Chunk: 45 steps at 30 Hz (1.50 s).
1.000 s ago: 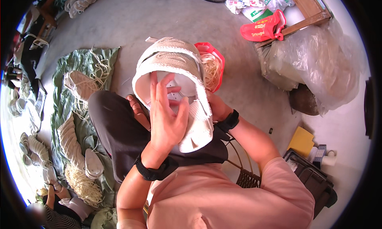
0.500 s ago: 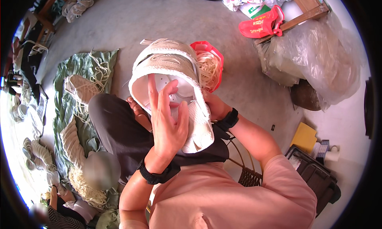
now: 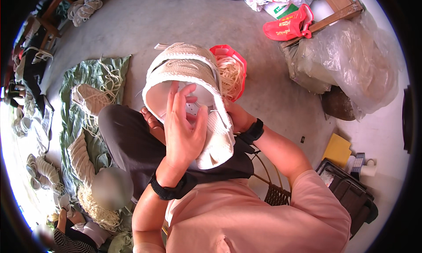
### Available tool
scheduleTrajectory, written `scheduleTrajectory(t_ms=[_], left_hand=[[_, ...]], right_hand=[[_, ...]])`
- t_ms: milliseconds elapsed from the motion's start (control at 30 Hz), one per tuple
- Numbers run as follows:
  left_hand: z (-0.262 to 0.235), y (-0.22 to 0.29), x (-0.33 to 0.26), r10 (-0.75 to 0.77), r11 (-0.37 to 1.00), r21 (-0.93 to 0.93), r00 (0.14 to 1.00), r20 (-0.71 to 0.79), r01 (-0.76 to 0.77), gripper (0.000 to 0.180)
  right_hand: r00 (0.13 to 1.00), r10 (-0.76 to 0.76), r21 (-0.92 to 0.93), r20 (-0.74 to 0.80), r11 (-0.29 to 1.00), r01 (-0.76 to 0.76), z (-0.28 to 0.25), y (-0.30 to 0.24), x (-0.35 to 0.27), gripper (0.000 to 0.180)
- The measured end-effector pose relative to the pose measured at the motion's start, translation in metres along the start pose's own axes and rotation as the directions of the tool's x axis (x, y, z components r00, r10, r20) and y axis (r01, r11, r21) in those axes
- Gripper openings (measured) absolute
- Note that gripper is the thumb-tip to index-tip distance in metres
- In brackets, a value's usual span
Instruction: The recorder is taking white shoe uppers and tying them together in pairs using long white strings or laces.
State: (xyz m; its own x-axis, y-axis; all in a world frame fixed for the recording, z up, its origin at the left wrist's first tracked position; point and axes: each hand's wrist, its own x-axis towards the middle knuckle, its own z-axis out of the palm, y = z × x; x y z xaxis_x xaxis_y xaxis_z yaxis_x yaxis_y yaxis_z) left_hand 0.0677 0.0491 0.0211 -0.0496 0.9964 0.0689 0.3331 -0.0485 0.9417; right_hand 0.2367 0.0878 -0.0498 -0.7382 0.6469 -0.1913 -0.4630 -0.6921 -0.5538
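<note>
I hold a cream and white shoe upper up over my lap, its open inside facing me. My left hand lies flat inside the opening, fingers stretched up against the white lining. My right hand grips the shoe's right side from behind, mostly hidden by the white mesh part. A thin thread end sticks out near the right edge of the opening. Both wrists wear black bands.
A red basket of pale cord sits on the concrete floor just behind the shoe. A green cloth at left carries more shoe parts and cord. Plastic bags and a red bag lie at the upper right. Another person sits at lower left.
The shoe has tilted and shifted slightly, and my left hand has slid a little deeper into it. The person at lower left has leaned into view.
</note>
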Motion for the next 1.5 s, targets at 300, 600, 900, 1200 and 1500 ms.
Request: scheduleTrajectory(t_ms=[300, 600, 900, 1200, 1500], left_hand=[[-0.005, 0.002, -0.017, 0.122, 0.992, -0.038, 0.992, -0.023, -0.123, 0.031], [-0.038, 0.013, -0.032, 0.216, 0.974, -0.068, 0.976, -0.022, -0.217, 0.073], [-0.037, 0.002, -0.028, 0.357, 0.924, 0.035, 0.824, -0.441, -0.381, 0.041], [-0.025, 0.033, -0.012, 0.229, 0.935, 0.253, 0.968, 0.099, -0.247, 0.032], [-0.034, 0.031, -0.014, 0.322, 0.906, 0.258, 0.942, 0.095, -0.336, 0.016]], right_hand=[[0.999, 0.027, -0.048, -0.046, 0.998, -0.029, 0.0, 0.002, 0.003, 0.074], [0.996, 0.062, -0.079, -0.061, 0.995, -0.067, 0.0, 0.004, 0.004, 0.078], [0.995, 0.06, -0.089, -0.08, 0.994, -0.067, 0.008, 0.006, 0.009, 0.085], [0.991, 0.074, -0.122, -0.116, 0.989, -0.088, 0.014, 0.004, 0.005, 0.079], [0.997, 0.025, -0.106, -0.074, 0.994, -0.033, 0.022, 0.004, 0.008, 0.088]])
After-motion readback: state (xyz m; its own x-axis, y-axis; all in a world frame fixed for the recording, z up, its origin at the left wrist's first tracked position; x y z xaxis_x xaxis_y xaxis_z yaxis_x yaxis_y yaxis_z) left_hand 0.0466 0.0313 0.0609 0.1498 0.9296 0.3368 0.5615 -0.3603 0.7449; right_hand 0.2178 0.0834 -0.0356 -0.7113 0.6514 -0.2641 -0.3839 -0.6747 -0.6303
